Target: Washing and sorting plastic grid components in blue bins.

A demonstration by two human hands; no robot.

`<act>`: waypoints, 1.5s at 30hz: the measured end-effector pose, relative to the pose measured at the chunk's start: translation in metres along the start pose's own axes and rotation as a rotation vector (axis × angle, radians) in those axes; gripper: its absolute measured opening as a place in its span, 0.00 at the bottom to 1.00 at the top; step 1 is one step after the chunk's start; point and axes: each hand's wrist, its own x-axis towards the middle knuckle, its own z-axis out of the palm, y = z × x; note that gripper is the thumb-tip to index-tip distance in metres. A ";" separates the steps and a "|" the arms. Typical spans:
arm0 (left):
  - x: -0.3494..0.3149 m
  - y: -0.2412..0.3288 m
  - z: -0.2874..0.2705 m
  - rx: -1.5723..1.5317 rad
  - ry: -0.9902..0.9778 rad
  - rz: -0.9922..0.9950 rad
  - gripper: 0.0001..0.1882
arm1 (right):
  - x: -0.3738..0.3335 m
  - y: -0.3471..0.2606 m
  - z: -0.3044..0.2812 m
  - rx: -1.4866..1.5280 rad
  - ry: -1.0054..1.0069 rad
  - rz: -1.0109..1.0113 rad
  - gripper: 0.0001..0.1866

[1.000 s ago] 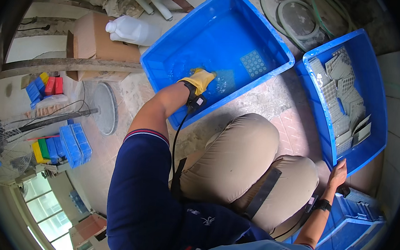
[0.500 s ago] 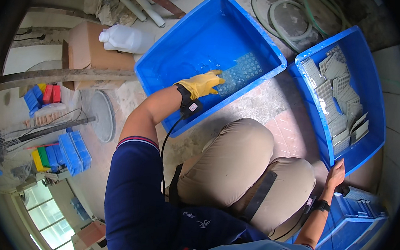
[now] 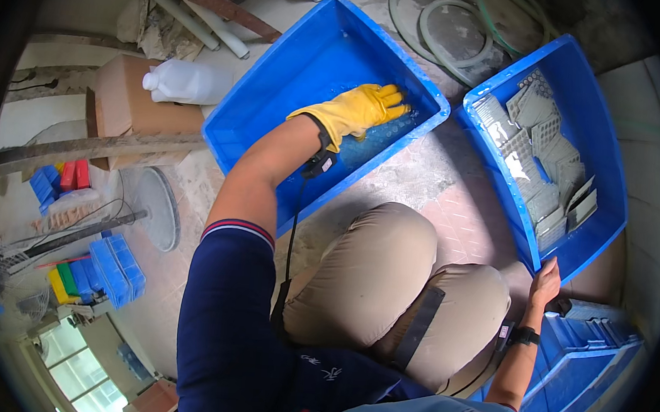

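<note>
My left hand (image 3: 359, 112), in a yellow rubber glove, reaches into a blue plastic tub (image 3: 276, 54) with clear liquid in it. Its fingers are stretched out toward the tub's right end, over a sheet with rows of round shapes (image 3: 378, 141) at the bottom. The glove hides part of that sheet, and I cannot tell whether the fingertips touch it. My bare right hand (image 3: 546, 280) is closed round the near corner of a second blue tub (image 3: 596, 188) on the right. Pale grey panels with rows of round shapes (image 3: 546, 138) lie loosely piled inside that one.
A white plastic jug (image 3: 192, 83) stands by a cardboard box (image 3: 133, 94) at the left. Coiled hose (image 3: 456, 38) lies behind the tubs. More blue crates (image 3: 582, 357) are at my lower right. My bent knees (image 3: 375, 271) are close to both tubs.
My gloved left hand has moved right and away from me inside the tub, now covering more of the sheet. My right hand keeps its hold. The whole view has shifted slightly.
</note>
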 end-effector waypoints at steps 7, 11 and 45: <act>0.030 -0.013 0.061 0.191 -0.115 0.053 0.58 | -0.001 -0.002 -0.002 -0.006 0.000 0.001 0.25; 0.023 -0.004 0.030 0.184 -0.133 0.034 0.58 | -0.002 -0.007 -0.004 0.004 0.012 -0.003 0.25; -0.156 0.005 0.054 -0.556 -0.365 -0.494 0.21 | 0.005 0.005 0.002 -0.033 -0.098 0.082 0.28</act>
